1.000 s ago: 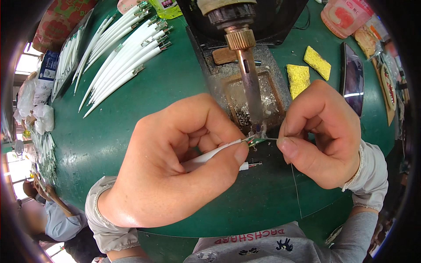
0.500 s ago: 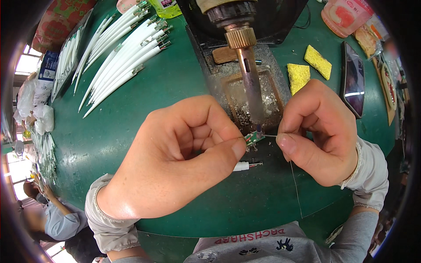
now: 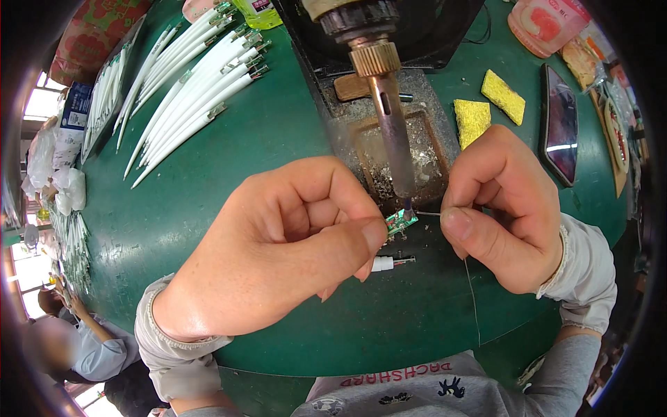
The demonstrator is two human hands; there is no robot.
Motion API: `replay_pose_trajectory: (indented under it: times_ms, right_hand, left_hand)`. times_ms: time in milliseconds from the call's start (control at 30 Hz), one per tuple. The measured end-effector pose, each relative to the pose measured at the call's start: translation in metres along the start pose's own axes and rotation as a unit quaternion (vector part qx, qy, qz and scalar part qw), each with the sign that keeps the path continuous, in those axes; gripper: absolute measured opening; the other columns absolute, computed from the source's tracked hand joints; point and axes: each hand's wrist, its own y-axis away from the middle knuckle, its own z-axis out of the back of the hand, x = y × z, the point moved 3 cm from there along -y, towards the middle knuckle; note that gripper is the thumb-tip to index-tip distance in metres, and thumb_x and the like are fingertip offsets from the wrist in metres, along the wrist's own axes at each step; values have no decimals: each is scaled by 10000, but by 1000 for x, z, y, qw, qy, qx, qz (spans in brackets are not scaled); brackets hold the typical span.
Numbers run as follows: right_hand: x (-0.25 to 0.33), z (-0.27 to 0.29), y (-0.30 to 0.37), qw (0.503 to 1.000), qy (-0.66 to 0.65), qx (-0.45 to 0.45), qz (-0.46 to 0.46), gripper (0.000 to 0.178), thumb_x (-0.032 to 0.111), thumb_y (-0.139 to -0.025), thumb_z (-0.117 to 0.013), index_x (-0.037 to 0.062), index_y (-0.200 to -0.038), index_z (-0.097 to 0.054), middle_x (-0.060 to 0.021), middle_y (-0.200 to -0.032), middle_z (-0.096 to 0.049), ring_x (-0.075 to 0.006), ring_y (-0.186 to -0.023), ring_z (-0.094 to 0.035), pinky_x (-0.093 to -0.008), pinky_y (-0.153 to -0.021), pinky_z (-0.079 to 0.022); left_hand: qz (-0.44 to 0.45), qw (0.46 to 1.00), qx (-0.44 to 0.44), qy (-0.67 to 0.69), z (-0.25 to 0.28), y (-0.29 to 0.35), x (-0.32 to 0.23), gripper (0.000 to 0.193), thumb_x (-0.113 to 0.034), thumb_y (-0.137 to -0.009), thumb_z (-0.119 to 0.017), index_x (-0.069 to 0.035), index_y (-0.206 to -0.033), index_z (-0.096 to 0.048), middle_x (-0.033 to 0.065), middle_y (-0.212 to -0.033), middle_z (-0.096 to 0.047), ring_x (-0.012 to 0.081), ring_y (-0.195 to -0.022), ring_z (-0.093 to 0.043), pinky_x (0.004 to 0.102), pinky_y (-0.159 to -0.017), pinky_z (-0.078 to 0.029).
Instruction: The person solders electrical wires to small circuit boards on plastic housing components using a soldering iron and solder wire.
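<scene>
Between the thumb and forefinger of my left hand (image 3: 285, 243) is a small green circuit board (image 3: 399, 222). My right hand (image 3: 504, 212) pinches a thin solder wire (image 3: 429, 213), whose end reaches the board; its tail hangs down below the hand. A soldering iron (image 3: 394, 132), fixed above, points down, and its dark tip meets the board near the wire's end. Partly behind my left fingers lies a white pen-like tube (image 3: 383, 263) with metal parts at its end. The far side of the board is hidden.
Several white pen-shaped tubes (image 3: 198, 104) lie at the left on the green table (image 3: 180, 243). Under the iron sits a tray (image 3: 427, 132) strewn with solder bits. Two yellow sponges (image 3: 503, 97), a dark phone (image 3: 559, 125) and a pink tub (image 3: 545, 26) are at the right. Another person (image 3: 104, 351) sits far left.
The circuit board has turned a little in my left fingers, showing more of its face. My left fingers have shifted slightly, and the right hand keeps the wire at the tip.
</scene>
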Motion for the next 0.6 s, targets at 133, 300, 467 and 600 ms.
replay_pose_trajectory:
  times_ms: [133, 300, 467, 600]
  right_hand:
    - [-1, -1, -2, 1000, 6, -2, 21, 171, 91, -873, -539, 7, -920, -397, -43, -742, -479, -64, -546, -478, -187, -505, -386]
    - [-2, -2, -2, 1000, 0, 5, 30, 184, 88, -877, -535, 5, -932, -380, -61, -729, -496, -78, -548, -487, -197, -512, -402]
    - [-3, -3, -2, 999, -7, 4, 32, 192, 84, -877, -535, 4, -934, -371, -80, -726, -509, -91, -550, -497, -204, -506, -406]
    - [-4, -5, -3, 999, -7, 6, 44, 192, 81, -876, -536, 3, -936, -371, -85, -730, -512, -96, -546, -501, -208, -496, -406]
  left_hand:
    - [2, 1000, -2, 8, 0, 0, 2, 119, -52, -790, -570, -4, -882, -511, 97, -652, -561, 63, -439, -434, 165, -382, -301]
    - [-38, 999, -6, 18, 1, -1, 2, 127, -42, -791, -564, -3, -900, -511, 100, -645, -548, 59, -426, -419, 166, -378, -300]
    - [-45, 999, 2, 12, 1, -5, 2, 159, -48, -792, -562, -4, -936, -513, 94, -642, -535, 50, -420, -393, 166, -370, -278]
    - [-34, 999, -5, 13, -1, -3, 1, 164, -53, -791, -563, -7, -940, -512, 93, -639, -533, 49, -418, -384, 167, -369, -268]
